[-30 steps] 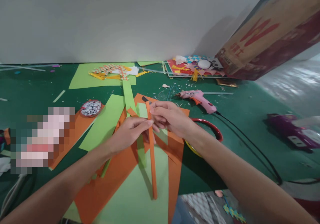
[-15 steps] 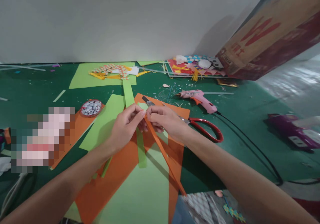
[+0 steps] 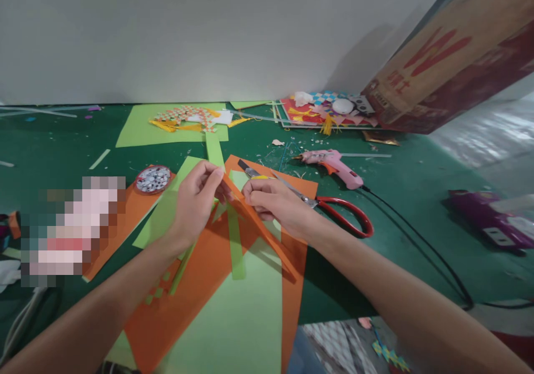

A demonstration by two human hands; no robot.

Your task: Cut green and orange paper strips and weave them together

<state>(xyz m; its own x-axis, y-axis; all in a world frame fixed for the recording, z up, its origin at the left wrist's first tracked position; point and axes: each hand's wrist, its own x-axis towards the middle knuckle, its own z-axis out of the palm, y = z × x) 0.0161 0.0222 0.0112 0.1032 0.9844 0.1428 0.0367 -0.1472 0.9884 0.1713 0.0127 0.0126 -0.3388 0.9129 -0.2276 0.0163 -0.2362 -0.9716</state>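
Observation:
My left hand (image 3: 195, 202) pinches the upper end of a long orange paper strip (image 3: 267, 240), which slants down to the right. My right hand (image 3: 273, 202) grips the same strip a little lower, fingers curled round it. A light green paper strip (image 3: 235, 240) hangs from between the two hands, and I cannot tell which hand holds it. Under the hands lie large orange paper sheets (image 3: 192, 301) and a light green sheet (image 3: 237, 324) on the dark green table (image 3: 50, 146).
Red-handled scissors (image 3: 337, 212) and a utility knife (image 3: 250, 171) lie just behind my right hand. A pink glue gun (image 3: 331, 164) with a black cord sits farther back. A tin of googly eyes (image 3: 152, 179), woven paper crafts (image 3: 187, 118) and a cardboard box (image 3: 450, 57) stand around.
The orange strip swung from hanging straight down to slanting right. My left hand moved up and left along it; both hands lifted off the scissors, which now show fully.

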